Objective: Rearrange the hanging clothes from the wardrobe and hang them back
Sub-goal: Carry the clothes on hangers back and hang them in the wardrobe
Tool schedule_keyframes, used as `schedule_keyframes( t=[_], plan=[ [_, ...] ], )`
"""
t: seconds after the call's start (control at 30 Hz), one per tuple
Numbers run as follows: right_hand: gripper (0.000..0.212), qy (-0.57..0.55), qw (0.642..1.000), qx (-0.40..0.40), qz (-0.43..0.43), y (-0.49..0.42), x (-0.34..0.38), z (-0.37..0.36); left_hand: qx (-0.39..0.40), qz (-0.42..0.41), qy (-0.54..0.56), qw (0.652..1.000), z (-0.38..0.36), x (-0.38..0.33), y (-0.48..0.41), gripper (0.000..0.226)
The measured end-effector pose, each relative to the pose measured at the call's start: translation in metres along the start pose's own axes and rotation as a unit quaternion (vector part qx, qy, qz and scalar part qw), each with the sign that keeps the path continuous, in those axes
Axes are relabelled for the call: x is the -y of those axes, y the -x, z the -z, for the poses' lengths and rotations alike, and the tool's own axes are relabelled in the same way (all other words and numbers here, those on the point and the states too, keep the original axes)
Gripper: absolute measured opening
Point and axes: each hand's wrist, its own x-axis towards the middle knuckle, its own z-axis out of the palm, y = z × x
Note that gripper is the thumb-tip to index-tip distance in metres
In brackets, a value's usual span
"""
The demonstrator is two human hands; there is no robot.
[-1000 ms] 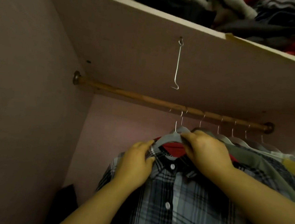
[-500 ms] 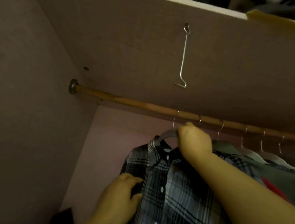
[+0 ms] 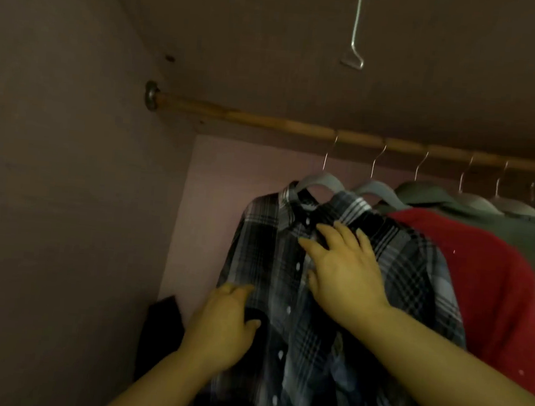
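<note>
Both hands have slid down off the hanger onto the plaid shirt. It hangs at the left end of the wooden rod. The right hand lies flat and wide on its chest. The left hand pinches its left edge. A hard tug might pull it off its hanger. I count seven hooks, one red top, one green top.
</note>
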Motion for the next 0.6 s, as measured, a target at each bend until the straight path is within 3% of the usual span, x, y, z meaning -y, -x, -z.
schedule_keyframes(
  t=[0.3, 0.47, 0.6],
  plan=[
    [0.059, -0.144, 0.965, 0.219, 0.025, 0.142, 0.068, -0.043, 0.116, 0.074, -0.141, 0.980, -0.010, 0.021, 0.122, 0.059],
    [0.058, -0.220, 0.930, 0.288, 0.060, 0.224, 0.108, -0.040, 0.176, 0.154, -0.162, 0.959, 0.003, 0.015, 0.227, 0.063],
    [0.060, -0.271, 0.900, 0.327, 0.102, 0.295, 0.141, -0.021, 0.180, 0.234, -0.171, 0.940, 0.022, -0.006, 0.330, 0.056]
  ],
)
